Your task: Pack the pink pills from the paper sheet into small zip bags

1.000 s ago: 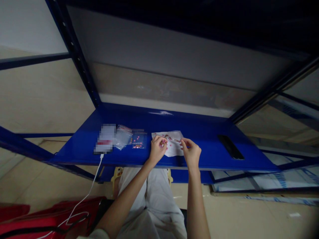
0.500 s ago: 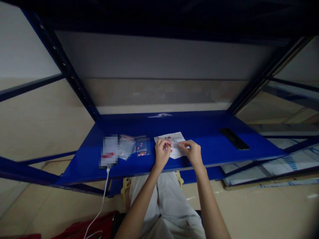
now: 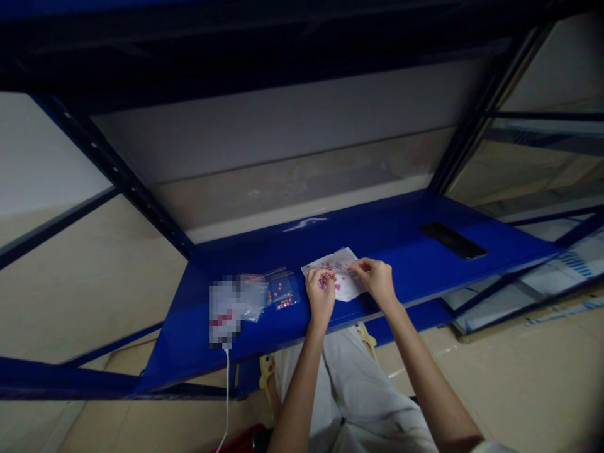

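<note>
On the blue metal shelf (image 3: 387,242) lies a white sheet (image 3: 344,288) with small pink and red beads on it. My left hand (image 3: 319,296) rests at the sheet's left edge, fingers curled round a cluster of those beads. My right hand (image 3: 377,280) is at the sheet's right side, its fingertips pinched on something thin that I cannot make out, pointing toward the left hand. Both hands are close together over the sheet.
Left of the hands lie small clear bags (image 3: 282,291), one holding beads, and a blurred-out item (image 3: 223,310) with a white cable (image 3: 225,396) hanging off the shelf edge. A black phone (image 3: 453,240) lies at the shelf's far right. Dark uprights frame the shelf.
The view has tilted and shifted, so the shelf now slopes up to the right. Both hands stay over the white sheet, with the right hand's pinched fingertips brought closer to the left hand.
</note>
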Motion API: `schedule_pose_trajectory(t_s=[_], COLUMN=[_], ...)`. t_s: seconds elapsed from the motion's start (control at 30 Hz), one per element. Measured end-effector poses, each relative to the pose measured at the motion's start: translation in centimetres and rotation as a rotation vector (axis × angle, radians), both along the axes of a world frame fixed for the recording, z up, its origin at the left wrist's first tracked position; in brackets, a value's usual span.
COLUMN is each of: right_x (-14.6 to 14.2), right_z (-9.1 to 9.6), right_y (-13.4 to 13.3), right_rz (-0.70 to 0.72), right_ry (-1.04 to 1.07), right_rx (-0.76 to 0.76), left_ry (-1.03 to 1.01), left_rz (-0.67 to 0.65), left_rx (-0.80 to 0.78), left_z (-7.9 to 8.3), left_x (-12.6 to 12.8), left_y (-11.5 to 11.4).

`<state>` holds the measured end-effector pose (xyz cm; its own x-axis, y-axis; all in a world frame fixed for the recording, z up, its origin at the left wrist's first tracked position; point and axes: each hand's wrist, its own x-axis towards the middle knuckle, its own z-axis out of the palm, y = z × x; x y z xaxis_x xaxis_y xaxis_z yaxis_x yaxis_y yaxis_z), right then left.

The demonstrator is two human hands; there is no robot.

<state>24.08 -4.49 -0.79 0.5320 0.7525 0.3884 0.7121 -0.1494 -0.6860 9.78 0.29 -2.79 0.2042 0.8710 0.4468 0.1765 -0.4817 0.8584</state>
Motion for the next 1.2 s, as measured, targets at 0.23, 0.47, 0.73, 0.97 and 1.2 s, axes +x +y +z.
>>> schedule_pose_trajectory(t_s=[0.23, 0.47, 0.73, 0.97, 1.2], right_x=[0.3, 0.1, 0.2, -0.3, -0.8], right_z=[-0.5, -0.1, -0.8, 0.0, 0.6], right_y=[0.0, -0.1, 0.0, 0.0, 0.1], right_rz=[0.012, 0.015, 0.01, 0.049, -0.058], right_ry=[-0.042, -0.022, -0.013, 0.103, 0.049], right_rx=[0.029, 0.058, -0.021, -0.022, 0.043], left_ry=[-0.004, -0.018, -0.064, -0.088, -0.121], left_rz=[0.005, 0.017, -0.001, -0.092, -0.119], left_rx=[0.018, 0.014, 0.004, -0.02, -0.037], left_z=[0.0, -0.1, -0.1, 0.2, 0.2], left_x=[-0.1, -0.2, -0.1, -0.3, -0.3], left_y=[0.0, -0.1, 0.2, -0.1, 0.0])
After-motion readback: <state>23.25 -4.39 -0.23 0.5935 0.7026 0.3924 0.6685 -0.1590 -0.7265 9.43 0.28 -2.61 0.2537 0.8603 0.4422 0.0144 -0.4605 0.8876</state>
